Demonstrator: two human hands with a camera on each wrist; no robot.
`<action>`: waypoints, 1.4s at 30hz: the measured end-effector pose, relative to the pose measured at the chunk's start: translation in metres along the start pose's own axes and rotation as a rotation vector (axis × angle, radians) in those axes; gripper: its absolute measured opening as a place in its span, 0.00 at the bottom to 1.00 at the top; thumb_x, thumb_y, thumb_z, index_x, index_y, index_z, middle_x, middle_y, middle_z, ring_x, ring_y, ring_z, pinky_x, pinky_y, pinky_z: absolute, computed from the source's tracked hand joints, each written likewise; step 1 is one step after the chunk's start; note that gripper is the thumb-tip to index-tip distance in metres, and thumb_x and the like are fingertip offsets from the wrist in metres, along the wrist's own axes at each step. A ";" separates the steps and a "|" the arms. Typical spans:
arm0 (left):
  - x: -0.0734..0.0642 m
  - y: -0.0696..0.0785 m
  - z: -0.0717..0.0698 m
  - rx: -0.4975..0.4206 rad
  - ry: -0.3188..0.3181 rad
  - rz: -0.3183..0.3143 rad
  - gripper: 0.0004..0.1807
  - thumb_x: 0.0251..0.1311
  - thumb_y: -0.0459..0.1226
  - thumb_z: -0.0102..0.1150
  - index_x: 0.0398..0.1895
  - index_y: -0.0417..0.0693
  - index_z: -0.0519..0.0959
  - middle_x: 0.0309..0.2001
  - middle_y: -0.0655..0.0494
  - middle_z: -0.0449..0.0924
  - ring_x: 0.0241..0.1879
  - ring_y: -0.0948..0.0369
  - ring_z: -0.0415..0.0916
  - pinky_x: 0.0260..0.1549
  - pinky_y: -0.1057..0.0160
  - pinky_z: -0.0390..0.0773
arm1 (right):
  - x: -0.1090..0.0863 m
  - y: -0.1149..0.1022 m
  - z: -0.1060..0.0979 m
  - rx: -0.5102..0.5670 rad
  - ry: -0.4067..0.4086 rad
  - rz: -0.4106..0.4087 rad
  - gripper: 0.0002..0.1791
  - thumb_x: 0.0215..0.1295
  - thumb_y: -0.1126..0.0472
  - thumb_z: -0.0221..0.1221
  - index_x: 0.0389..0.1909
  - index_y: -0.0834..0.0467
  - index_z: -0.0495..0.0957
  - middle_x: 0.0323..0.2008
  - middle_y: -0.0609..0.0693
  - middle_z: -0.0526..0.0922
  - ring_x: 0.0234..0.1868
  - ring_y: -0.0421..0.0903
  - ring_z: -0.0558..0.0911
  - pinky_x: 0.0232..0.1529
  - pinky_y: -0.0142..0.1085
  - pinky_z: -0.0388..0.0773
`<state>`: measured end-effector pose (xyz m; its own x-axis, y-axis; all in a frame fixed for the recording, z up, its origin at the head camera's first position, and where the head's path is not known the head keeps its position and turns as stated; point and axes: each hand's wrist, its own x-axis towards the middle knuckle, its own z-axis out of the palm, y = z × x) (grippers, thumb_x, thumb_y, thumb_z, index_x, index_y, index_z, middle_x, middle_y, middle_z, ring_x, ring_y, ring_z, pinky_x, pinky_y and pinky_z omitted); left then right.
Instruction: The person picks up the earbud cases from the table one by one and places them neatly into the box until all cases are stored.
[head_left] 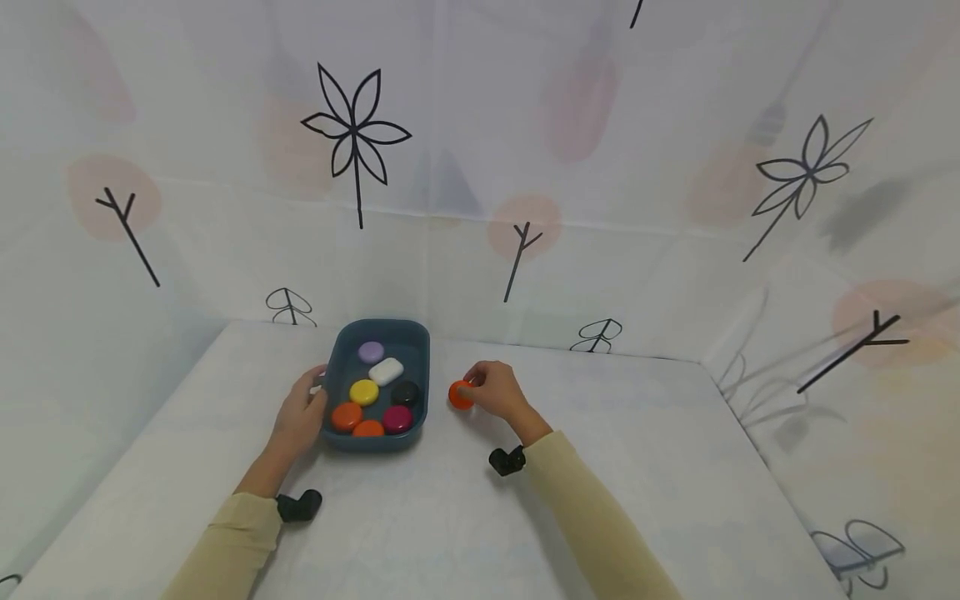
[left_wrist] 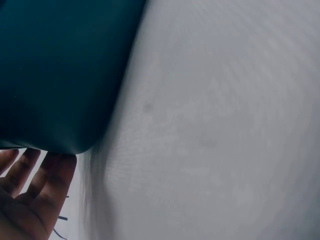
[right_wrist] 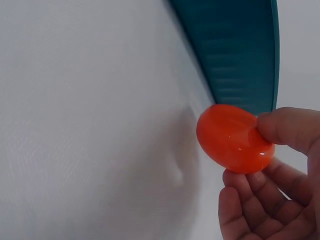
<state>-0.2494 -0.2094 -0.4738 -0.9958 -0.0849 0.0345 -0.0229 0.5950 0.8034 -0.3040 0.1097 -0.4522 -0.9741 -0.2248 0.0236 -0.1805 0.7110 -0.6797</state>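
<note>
A dark teal tray (head_left: 429, 375) stands at the left of the table. It holds several smooth, glossy rounded stones: a lilac one (head_left: 371, 352), a white one (head_left: 386, 372), a yellow one (head_left: 363, 392), a black one (head_left: 406, 393), a magenta one (head_left: 397, 419) and two orange ones. My left hand (head_left: 300, 412) is at the tray's left side, its fingertips (left_wrist: 65, 162) touching the tray's edge in the left wrist view. Just right of the tray, my right hand (head_left: 497, 392) pinches an orange stone (right_wrist: 232, 137) between thumb and fingers, over the white tabletop.
The table (head_left: 637, 467) has a white cover. Behind it hangs a pale cloth (head_left: 465, 267) with line-drawn plants and pink blotches. Each wrist wears a small black camera, one of them a left camera (head_left: 300, 506).
</note>
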 end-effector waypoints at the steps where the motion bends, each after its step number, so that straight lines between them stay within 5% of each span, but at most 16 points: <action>1: 0.000 0.000 0.000 -0.001 0.000 0.001 0.27 0.62 0.43 0.27 0.66 0.52 0.49 0.63 0.45 0.56 0.54 0.47 0.64 0.51 0.46 0.66 | 0.000 0.001 0.000 0.000 0.004 0.005 0.10 0.49 0.52 0.59 0.31 0.52 0.77 0.28 0.46 0.77 0.30 0.43 0.74 0.27 0.31 0.73; 25: -0.001 0.003 0.000 0.007 0.007 -0.009 0.27 0.63 0.43 0.27 0.66 0.53 0.48 0.64 0.46 0.55 0.55 0.47 0.63 0.52 0.46 0.65 | -0.003 -0.001 0.002 -0.033 0.028 0.105 0.13 0.51 0.54 0.58 0.34 0.58 0.78 0.32 0.50 0.77 0.33 0.46 0.72 0.29 0.31 0.73; 42: -0.004 0.006 0.000 0.002 0.005 0.003 0.27 0.62 0.42 0.28 0.66 0.52 0.49 0.63 0.45 0.56 0.55 0.47 0.63 0.52 0.46 0.65 | -0.002 0.004 0.004 0.035 0.062 0.085 0.10 0.50 0.55 0.59 0.33 0.54 0.78 0.29 0.48 0.76 0.29 0.44 0.73 0.26 0.30 0.72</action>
<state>-0.2459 -0.2060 -0.4691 -0.9954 -0.0870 0.0400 -0.0198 0.5965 0.8023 -0.3021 0.1105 -0.4584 -0.9925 -0.1220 0.0091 -0.0928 0.7020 -0.7061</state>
